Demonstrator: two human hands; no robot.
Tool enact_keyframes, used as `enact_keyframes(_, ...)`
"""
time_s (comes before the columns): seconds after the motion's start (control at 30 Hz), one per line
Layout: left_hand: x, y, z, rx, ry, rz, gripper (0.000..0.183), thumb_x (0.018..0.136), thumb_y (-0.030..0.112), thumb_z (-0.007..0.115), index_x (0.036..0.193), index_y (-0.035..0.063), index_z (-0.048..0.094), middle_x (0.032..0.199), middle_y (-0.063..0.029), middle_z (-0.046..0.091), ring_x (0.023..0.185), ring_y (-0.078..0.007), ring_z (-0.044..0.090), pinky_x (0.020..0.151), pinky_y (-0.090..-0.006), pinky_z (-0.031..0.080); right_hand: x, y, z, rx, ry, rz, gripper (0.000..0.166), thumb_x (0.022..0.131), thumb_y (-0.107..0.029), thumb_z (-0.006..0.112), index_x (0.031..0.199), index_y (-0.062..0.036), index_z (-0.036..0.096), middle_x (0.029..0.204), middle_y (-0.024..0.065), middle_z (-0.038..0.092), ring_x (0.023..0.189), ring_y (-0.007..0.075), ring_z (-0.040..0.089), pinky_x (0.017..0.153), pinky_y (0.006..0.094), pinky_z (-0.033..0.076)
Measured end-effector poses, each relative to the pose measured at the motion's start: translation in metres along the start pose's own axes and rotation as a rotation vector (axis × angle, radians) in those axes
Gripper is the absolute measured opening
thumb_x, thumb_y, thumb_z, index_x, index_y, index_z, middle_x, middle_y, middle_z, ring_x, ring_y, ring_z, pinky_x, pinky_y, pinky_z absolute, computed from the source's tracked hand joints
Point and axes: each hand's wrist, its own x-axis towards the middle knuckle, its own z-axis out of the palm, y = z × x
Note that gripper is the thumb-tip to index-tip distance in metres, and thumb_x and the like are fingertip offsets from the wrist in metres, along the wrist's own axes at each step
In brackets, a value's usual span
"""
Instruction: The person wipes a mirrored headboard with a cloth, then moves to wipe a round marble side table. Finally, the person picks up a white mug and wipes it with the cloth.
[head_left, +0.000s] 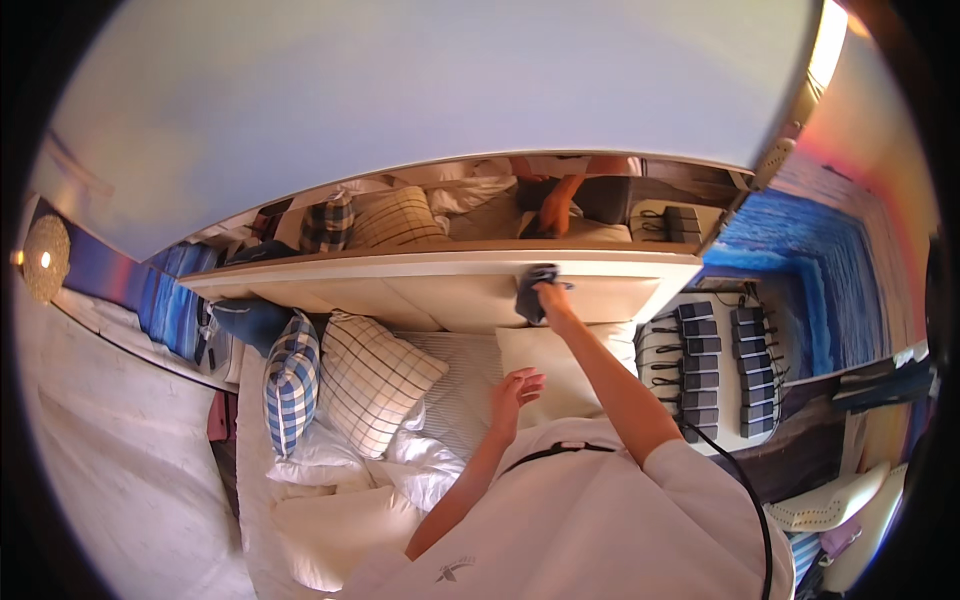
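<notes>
My right hand (553, 300) is closed on a dark cloth (531, 294), which lies against the padded beige headboard (450, 300) near its pale top edge. Over the bed my left hand (516, 394) hangs in the air with its fingers apart and nothing in them. Below the right arm and beside the left hand lies a cream pillow (570, 375). A mirrored strip (465, 206) above the headboard reflects an arm, the pillows and part of the bed.
Left on the bed are a cream checked cushion (379, 379), a blue-and-white checked cushion (292, 382) and a dark blue cushion (251, 324). Several black boxes with cables (701, 367) stand in rows on a white bedside table (729, 330) at the right.
</notes>
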Motion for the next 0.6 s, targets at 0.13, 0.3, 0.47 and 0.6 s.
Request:
enact_keyframes(0.13, -0.015, -0.001, -0.048, -0.075, 0.082, 0.017, 0.03, 0.098, 0.021, 0.047, 0.117, 0.0023, 0.061, 0.11, -0.0133, 0.068, 0.095, -0.0205, 0.066, 0.083, -0.0329, 0.052, -0.031, -0.034, 0.11, -0.423, -0.205, -0.172, 0.035, 0.081, -0.022, 0.067, 0.108, 0.0001, 0.065, 0.103, 0.0179, 0.066, 0.093, 0.028, 0.064, 0.082, 0.0382, 0.049)
enact_keyframes(0.3, -0.035, -0.012, -0.127, -0.141, 0.288, -0.017, 0.029, 0.098, 0.017, 0.043, 0.117, 0.003, 0.061, 0.109, -0.0125, 0.069, 0.094, -0.0192, 0.067, 0.081, -0.0305, 0.053, -0.02, -0.026, 0.251, -0.507, -0.461, -0.239, 0.036, 0.079, -0.022, 0.069, 0.107, 0.0007, 0.066, 0.104, 0.0216, 0.068, 0.101, 0.0328, 0.064, 0.084, 0.0408, 0.049)
enact_keyframes(0.47, -0.056, -0.009, -0.204, -0.172, 0.522, 0.034, 0.029, 0.099, 0.022, 0.045, 0.116, 0.0048, 0.061, 0.106, -0.01, 0.07, 0.09, -0.0171, 0.067, 0.078, -0.0289, 0.053, -0.023, -0.011, 0.333, -0.662, -0.295, -0.38, 0.035, 0.077, -0.021, 0.067, 0.105, -0.0004, 0.068, 0.098, 0.0246, 0.069, 0.098, 0.0383, 0.066, 0.082, 0.044, 0.051)
enact_keyframes(0.6, -0.085, -0.019, -0.241, -0.11, 0.59, 0.024, 0.031, 0.099, 0.026, 0.046, 0.119, 0.0063, 0.06, 0.11, -0.0092, 0.069, 0.093, -0.0161, 0.065, 0.081, -0.0294, 0.05, -0.008, 0.027, 0.276, -0.695, -0.147, -0.329, 0.03, 0.074, -0.023, 0.069, 0.092, 0.0011, 0.071, 0.088, 0.0239, 0.069, 0.089, 0.0366, 0.068, 0.076, 0.0429, 0.053)
